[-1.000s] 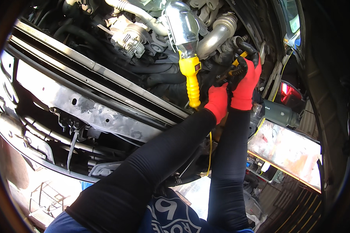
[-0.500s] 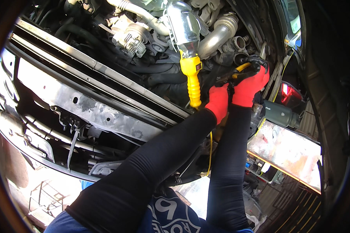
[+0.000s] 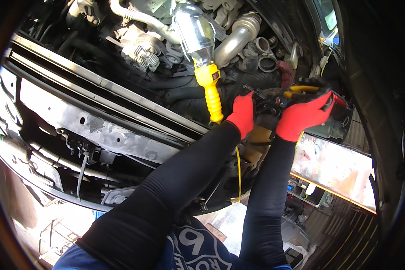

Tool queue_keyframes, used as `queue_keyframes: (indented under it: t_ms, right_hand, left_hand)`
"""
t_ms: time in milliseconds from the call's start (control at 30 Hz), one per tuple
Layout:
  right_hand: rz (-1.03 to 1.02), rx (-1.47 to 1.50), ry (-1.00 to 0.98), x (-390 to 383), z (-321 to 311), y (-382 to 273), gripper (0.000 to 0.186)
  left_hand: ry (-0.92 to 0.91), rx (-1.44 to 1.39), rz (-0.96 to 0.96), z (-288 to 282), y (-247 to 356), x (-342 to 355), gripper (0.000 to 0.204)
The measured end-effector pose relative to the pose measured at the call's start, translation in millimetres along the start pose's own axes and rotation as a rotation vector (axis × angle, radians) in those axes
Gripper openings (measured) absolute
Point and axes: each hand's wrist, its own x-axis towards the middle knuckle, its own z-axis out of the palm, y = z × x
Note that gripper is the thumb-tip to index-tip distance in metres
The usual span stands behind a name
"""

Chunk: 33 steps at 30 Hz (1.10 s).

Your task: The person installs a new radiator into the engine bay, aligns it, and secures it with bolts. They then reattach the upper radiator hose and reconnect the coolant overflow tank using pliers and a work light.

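My right hand [image 3: 305, 113], in a red glove with dark fingertips, is closed round yellow-handled pliers [image 3: 298, 89]. Their working end points left among dark parts, where its exact grip is hard to see. Just left of it, my left hand [image 3: 243, 112], gloved alike, has its fingers closed at the edge of a black engine-bay part [image 3: 267, 102]. What those fingers pinch is hidden. Nearby hangs a work lamp [image 3: 210, 92] with a yellow ribbed handle and a shiny metal hood, touched by neither hand.
Silver pipe [image 3: 234, 45] and open round duct ends [image 3: 267, 63] lie beyond my hands. The car's front crossmember [image 3: 99, 121] runs along the left. A yellow cord [image 3: 239, 175] hangs below my left wrist. At right are a dark green bottle [image 3: 327, 128] and a stained bench top [image 3: 333, 164].
My right hand has moved right and slightly nearer with the pliers, away from my left hand, which shifted a little left. The view has also shifted, so engine parts sit further left.
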Motion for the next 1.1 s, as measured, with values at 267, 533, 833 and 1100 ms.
queue_keyframes:
  t_ms: [267,533,833,1100]
  right_hand:
    - [-0.218,-0.536,-0.394,-5,-42,-25,0.021]
    - [-0.102,-0.916,-1.012,-6,-72,-72,0.028]
    - [-0.085,-0.896,-1.039,-30,-83,-47,0.048]
    - [-0.168,-1.086,-0.76,-64,-63,-40,0.057]
  left_hand:
    - [0.05,0.609,0.447,19,1,-11,0.029]
    - [0.199,-0.054,0.07,27,3,-3,0.028]
    - [0.09,0.0,-0.002,50,14,-21,0.039]
    - [-0.091,0.992,0.33,65,24,-72,0.034]
